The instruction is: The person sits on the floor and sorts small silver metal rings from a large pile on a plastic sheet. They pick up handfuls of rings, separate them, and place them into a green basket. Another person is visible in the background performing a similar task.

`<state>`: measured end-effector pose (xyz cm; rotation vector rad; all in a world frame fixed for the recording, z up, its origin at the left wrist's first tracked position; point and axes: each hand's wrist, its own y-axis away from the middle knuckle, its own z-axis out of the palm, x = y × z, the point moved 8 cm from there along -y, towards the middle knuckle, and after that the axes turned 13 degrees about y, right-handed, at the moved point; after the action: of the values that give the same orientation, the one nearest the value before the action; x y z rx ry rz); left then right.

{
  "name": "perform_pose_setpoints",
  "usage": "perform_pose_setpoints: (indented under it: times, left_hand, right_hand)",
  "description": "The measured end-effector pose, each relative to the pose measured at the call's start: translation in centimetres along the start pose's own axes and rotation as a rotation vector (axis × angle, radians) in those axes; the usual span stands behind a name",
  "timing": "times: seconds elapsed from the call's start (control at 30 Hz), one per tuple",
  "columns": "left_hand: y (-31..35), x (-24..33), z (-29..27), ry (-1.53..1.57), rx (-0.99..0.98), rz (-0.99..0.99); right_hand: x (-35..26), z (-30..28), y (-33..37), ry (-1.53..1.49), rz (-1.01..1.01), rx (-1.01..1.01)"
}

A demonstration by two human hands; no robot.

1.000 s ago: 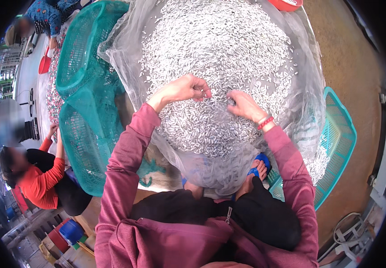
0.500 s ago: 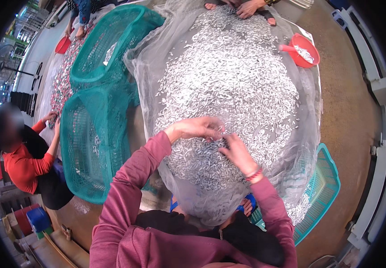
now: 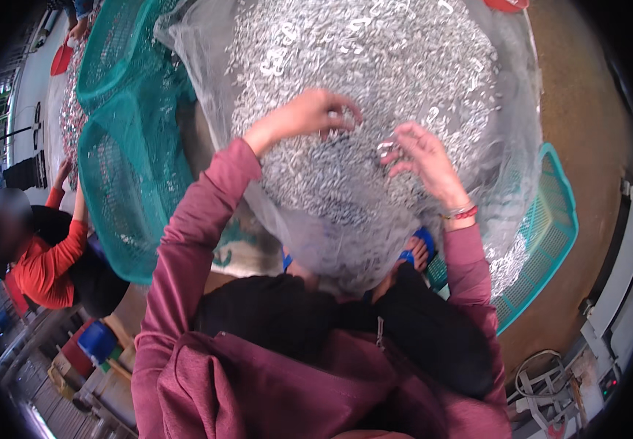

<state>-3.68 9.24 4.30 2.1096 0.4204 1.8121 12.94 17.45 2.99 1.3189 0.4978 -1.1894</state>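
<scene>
A heap of small silvery-white pieces, some plainly loop-shaped, lies on a sheer pale mesh sheet in front of me. My left hand hovers over the left part of the heap, its fingers curved and apart. Bright pieces show at its fingertips; whether it touches them is unclear. Across from it, my right hand is open, thumb and fingers spread, palm tipped toward the heap. Some pale loops show beside its fingertips, and I cannot tell if they touch. A gap of heap lies between both hands.
Green mesh-lined baskets stand at the left, and a teal basket with more pieces at the right. A person in red works at the far left. A red scoop and another red container lie farther off.
My hands, close together over the near heap before, have moved apart, the right one to the right with its fingers spreading. The view has tipped downward, so the far part of the heap has left it.
</scene>
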Motion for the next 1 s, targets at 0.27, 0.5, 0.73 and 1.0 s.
perform_pose_setpoints:
  times: [0.27, 0.5, 0.73, 1.0]
  left_hand:
    - [0.9, 2.1, 0.7, 0.183, -0.049, 0.027]
    - [0.3, 0.0, 1.8, 0.658, -0.072, -0.087]
    - [1.1, 1.8, 0.8, 0.530, 0.152, -0.105]
    - [2.6, 11.0, 3.6, -0.151, 0.201, 0.178]
  right_hand:
    - [-1.6, 1.0, -0.4, -0.095, -0.073, -0.044]
    - [-1.0, 0.7, -0.2, -0.260, -0.047, -0.021]
    - [0.2, 2.7, -1.3, -0.719, 0.093, -0.067]
    - [0.4, 3.9, -2.3, -0.974, -0.021, -0.234]
